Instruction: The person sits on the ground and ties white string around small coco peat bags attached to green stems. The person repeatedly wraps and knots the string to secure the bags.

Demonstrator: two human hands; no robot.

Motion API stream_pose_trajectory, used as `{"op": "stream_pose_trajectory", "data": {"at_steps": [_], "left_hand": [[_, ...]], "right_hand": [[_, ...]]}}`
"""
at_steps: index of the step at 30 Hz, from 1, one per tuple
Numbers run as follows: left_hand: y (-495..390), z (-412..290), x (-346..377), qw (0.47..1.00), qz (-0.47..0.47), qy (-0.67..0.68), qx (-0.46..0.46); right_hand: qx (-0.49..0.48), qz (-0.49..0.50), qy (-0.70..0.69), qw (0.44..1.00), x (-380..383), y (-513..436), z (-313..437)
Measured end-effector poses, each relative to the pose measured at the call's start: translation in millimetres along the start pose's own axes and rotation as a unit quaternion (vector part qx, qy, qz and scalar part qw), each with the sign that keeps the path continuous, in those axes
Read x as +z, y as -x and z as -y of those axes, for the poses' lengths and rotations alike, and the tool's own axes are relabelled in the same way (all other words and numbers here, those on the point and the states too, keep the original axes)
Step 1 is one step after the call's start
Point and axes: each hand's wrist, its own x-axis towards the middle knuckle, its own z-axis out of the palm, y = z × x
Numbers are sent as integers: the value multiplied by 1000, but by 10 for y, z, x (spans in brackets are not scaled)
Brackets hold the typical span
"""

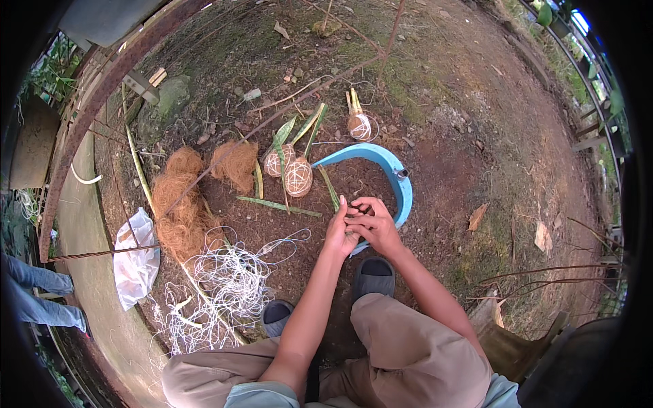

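My left hand (341, 230) and my right hand (378, 228) meet above the soil, fingers bent and touching. A green snake plant leaf (329, 186) runs down to my left fingers, which hide its lower end; whether they grip it is unclear. Anything small between the fingertips is hidden. Curving around behind my hands is a light-blue plastic band (393, 171). Beyond them rest two fibre balls wound with white string, one nearer (298, 177) and one farther (275, 160), with variegated leaves (312, 125). A third wrapped ball (359, 126) has pale cut stalks.
Brown coconut fibre (178, 209) is heaped at left, with a smaller clump (237, 163) beside it. Tangled white string (224, 285) spreads near my left foot, by a white plastic bag (135, 260). A rusty metal frame (97, 109) crosses overhead. A person's jeans-clad legs (43, 293) show at far left.
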Motion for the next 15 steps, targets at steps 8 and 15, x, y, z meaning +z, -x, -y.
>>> {"op": "stream_pose_trajectory", "data": {"at_steps": [8, 15], "left_hand": [[32, -65, -84, 999, 34, 38, -7], [128, -1, 157, 994, 55, 88, 41]], "right_hand": [[120, -5, -271, 955, 210, 172, -6], [264, -15, -521, 812, 386, 212, -15]]}}
